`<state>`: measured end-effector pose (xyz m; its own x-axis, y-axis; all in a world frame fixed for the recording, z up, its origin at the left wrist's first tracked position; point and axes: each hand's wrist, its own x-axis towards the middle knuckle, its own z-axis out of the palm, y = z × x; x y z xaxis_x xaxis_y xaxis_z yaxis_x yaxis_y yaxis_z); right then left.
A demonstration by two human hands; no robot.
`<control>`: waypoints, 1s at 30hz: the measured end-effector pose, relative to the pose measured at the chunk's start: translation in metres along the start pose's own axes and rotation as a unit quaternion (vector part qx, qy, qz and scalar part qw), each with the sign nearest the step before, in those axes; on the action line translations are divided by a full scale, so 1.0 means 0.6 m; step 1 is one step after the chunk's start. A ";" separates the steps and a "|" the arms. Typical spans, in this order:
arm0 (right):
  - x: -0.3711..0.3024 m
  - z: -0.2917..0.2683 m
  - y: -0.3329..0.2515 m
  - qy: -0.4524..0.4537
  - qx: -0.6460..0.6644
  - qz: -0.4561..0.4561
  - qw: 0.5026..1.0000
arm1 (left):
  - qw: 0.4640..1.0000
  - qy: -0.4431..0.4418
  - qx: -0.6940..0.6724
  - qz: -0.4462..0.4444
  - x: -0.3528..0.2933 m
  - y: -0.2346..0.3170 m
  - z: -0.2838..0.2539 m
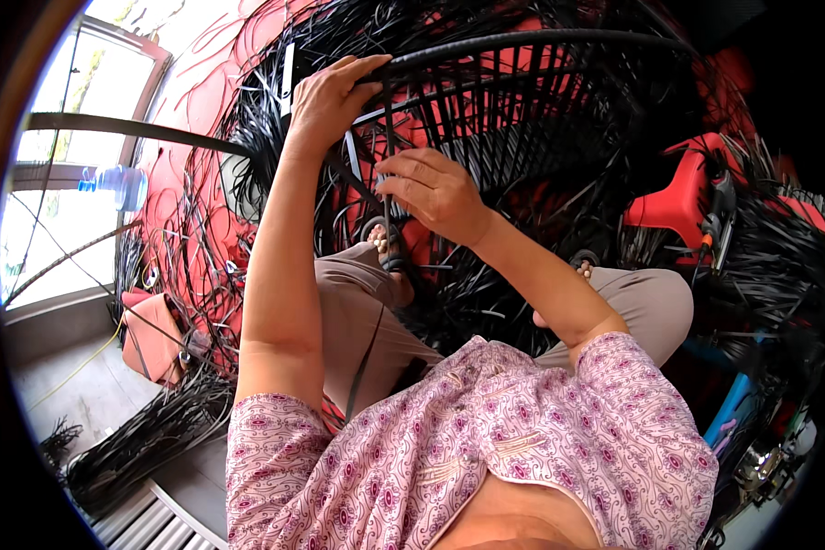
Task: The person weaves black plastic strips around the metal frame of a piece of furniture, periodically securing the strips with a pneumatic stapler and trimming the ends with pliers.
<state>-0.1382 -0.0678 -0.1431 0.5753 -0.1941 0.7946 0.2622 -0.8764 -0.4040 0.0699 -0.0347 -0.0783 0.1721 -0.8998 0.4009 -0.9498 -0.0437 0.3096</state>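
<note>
One red floor (209, 78) spreads beyond the fingers. One black slatted frame (541, 38) runs right from the left hand's (325, 99) parted fingers, grip unclear. Farther right, one red stool (658, 211); left, one blue bottle (130, 187). The right hand's (442, 194) fingers pinch one dark strip (389, 124).

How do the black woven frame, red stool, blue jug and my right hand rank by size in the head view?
1. Black woven frame
2. Red stool and right hand: too alike to rank, the hand probably nearer
3. Blue jug
</note>
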 end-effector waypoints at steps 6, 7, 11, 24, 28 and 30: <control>0.018 -0.032 -0.011 0.028 0.115 0.093 0.989 | 0.999 -0.028 -0.040 -0.017 0.008 0.002 -0.002; 0.026 -0.038 -0.013 0.026 0.144 0.120 0.982 | 0.998 -0.034 -0.046 -0.023 0.009 0.004 -0.004; 0.039 -0.053 -0.027 0.026 0.188 0.174 0.966 | 0.999 -0.025 -0.037 -0.029 0.004 0.012 0.000; 0.021 -0.034 -0.066 0.041 0.131 0.216 0.967 | 0.999 -0.007 -0.003 -0.039 -0.007 0.022 0.005; 0.036 -0.033 -0.062 -0.041 0.065 0.110 0.991 | 0.999 0.006 -0.008 -0.034 0.003 0.011 0.004; 0.055 -0.037 -0.057 0.025 0.011 0.093 0.995 | 0.999 0.005 -0.018 -0.033 0.000 0.001 0.009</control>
<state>-0.1453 -0.0541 -0.0933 0.5759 -0.3747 0.7266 0.1727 -0.8130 -0.5561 0.0678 -0.0370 -0.0825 0.2367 -0.8910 0.3874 -0.9262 -0.0866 0.3669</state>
